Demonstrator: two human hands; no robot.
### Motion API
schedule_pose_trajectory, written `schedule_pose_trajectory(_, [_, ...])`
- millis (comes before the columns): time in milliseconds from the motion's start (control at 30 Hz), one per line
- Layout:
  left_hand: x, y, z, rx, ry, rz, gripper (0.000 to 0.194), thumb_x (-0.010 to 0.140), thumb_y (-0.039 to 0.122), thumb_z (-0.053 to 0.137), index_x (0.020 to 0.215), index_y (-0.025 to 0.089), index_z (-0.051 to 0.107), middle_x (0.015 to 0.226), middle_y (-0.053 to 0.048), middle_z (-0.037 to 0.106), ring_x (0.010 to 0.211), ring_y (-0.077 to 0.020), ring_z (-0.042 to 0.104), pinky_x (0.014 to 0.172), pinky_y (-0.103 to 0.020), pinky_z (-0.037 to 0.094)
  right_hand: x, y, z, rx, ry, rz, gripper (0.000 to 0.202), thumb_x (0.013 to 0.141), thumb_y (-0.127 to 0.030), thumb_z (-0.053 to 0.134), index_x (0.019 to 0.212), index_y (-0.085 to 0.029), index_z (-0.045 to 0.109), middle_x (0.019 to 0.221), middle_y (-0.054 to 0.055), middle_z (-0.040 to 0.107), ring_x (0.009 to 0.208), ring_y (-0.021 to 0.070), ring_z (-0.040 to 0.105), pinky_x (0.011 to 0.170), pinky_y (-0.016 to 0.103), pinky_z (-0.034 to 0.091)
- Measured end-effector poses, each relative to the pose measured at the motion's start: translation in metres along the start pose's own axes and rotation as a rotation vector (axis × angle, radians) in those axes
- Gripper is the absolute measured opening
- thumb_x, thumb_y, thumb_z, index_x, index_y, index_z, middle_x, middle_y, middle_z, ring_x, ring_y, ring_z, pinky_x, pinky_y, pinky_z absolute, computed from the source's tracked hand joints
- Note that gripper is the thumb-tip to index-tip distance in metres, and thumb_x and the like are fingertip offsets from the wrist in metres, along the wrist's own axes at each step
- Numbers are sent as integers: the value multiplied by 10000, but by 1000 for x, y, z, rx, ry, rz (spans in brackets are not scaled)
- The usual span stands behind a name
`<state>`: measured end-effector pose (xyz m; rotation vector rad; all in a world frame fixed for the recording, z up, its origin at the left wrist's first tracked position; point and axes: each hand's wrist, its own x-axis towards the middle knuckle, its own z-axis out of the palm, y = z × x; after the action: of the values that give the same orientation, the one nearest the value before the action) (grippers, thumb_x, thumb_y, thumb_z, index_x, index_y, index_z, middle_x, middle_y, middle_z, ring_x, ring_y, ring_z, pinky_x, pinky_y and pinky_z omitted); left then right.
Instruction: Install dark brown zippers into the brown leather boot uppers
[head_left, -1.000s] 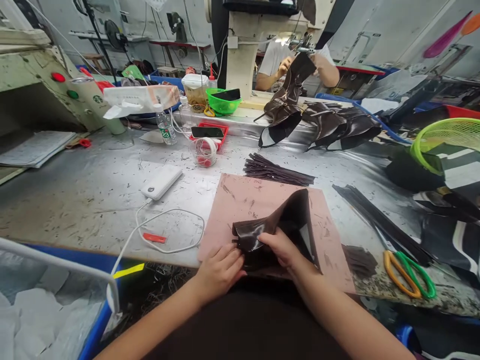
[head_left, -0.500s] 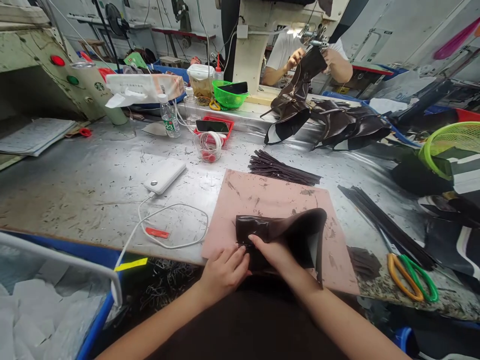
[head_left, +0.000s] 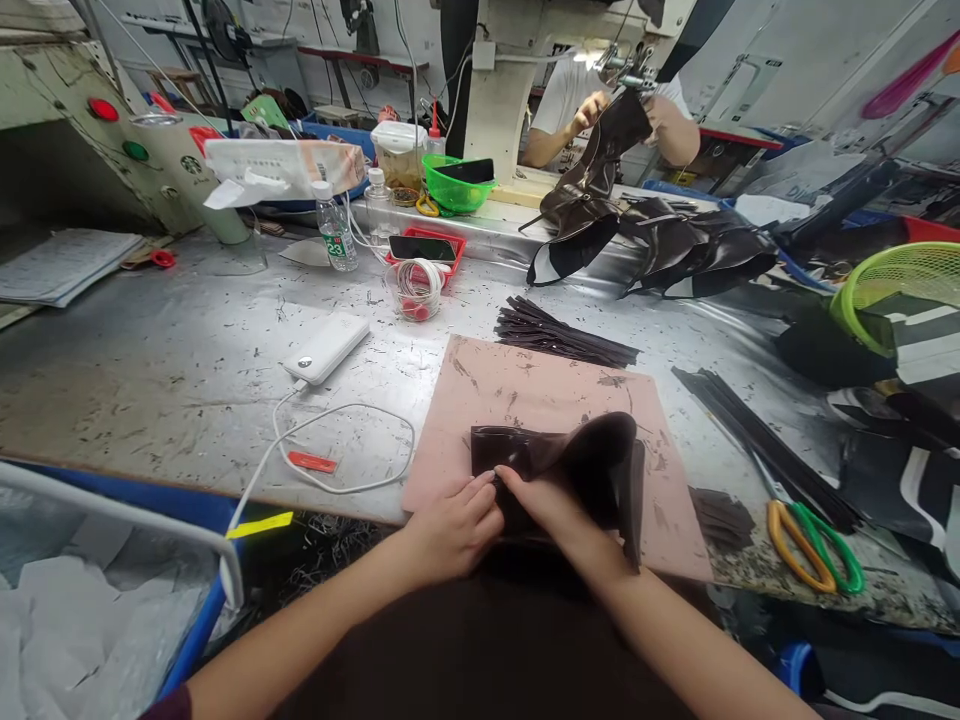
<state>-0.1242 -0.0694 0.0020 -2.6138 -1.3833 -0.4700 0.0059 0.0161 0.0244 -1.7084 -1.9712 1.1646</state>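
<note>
A dark brown leather piece, curved up at its right end, lies over a pink mat at the front edge of the table. My left hand has its fingers closed on the lower left edge of the leather. Beside it, my right hand pinches the same edge, thumb on top, with its forearm across the leather. The two hands nearly touch at the fingertips. Whatever lies beneath the fingers is hidden.
Dark strips lie behind the mat. Scissors and longer strips are at the right. A white power bank with a cable sits left. Across the table, a person's hands hold leather at a sewing machine.
My left hand has moved slightly up and right, closer to my right thumb. The curved right end of the leather has shifted a little to the left.
</note>
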Motion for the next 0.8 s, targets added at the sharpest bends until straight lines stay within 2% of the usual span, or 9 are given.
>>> schedule_pose_trajectory(67, [5,-5,-5,-24,-110,51,136,806,210,436,857,150,546,934,-92,588,1039,-238,511,790,-298,389,0,-1,-6,-15,-13,-49,214,671,-358,603,788,-181,630,934,128,657,986,310,568,881,395,408])
schedule_pose_trajectory(133, [8,-7,-7,-15,-161,76,138,785,193,446,876,143,536,945,-105,580,1026,-255,513,773,-306,396,2,1,-14,-12,-48,-66,253,649,-375,620,805,-176,635,919,126,662,947,306,585,852,399,427])
schedule_pose_trajectory(267, [4,-4,-3,13,-131,44,190,792,196,433,949,135,521,1021,-140,566,1085,-277,481,817,-325,380,5,11,-26,38,-84,-61,264,638,-341,622,848,-184,652,954,100,659,1013,287,555,908,397,394])
schedule_pose_trajectory(400, [0,2,2,49,-91,3,206,795,209,425,967,141,516,1173,-164,515,1106,-276,475,846,-342,361,5,16,-24,50,-54,-73,247,695,-333,564,885,-210,662,1004,74,652,1054,260,535,928,380,380])
schedule_pose_trajectory(567, [10,5,-1,67,-160,-17,242,765,288,456,933,129,527,1141,-167,540,1064,-297,497,799,-355,380,3,19,-15,-64,-19,-72,269,726,-369,529,883,-205,673,1067,92,631,1085,278,514,954,382,348])
schedule_pose_trajectory(700, [18,6,-6,42,-200,-10,275,751,324,479,937,129,532,1157,-151,536,1014,-292,512,794,-364,373,4,22,-9,-107,9,-104,190,721,-360,542,727,-232,682,955,78,673,1032,289,544,944,390,349])
schedule_pose_trajectory(800, [21,7,-6,59,-218,6,319,749,356,489,963,123,533,1188,-159,519,983,-308,518,781,-380,365,6,29,-16,-116,43,-166,166,696,-388,581,669,-250,668,826,60,689,979,286,564,919,387,365])
